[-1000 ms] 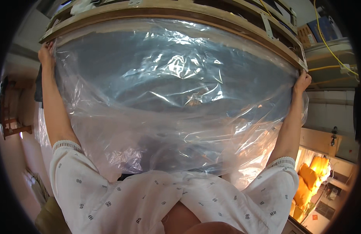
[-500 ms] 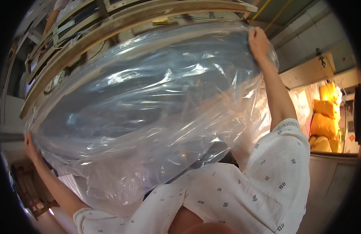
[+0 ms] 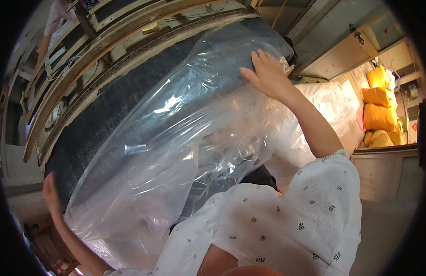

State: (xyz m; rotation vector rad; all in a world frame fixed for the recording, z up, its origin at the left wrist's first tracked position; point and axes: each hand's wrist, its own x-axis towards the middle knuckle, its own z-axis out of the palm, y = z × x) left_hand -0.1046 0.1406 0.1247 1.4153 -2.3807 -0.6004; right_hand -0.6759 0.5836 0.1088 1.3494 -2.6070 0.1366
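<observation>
The right hand (image 3: 268, 73) lies open, fingers spread, flat on the clear plastic sheet (image 3: 176, 152) near its upper end. The sheet drapes over a dark panel (image 3: 98, 119) leaning against wooden frames (image 3: 84, 50). The left hand (image 3: 52, 193) rests at the sheet's lower edge; its grip cannot be told.

White short-sleeved top (image 3: 286, 225) dotted with small dark marks (2 bare forearms, no gloves)

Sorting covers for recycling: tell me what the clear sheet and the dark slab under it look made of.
Clear sheet: thin plastic film, glossy, by its see-through wrinkles and glare. Dark slab: probably felt or foam, matte charcoal, speckled; uncertain.
</observation>
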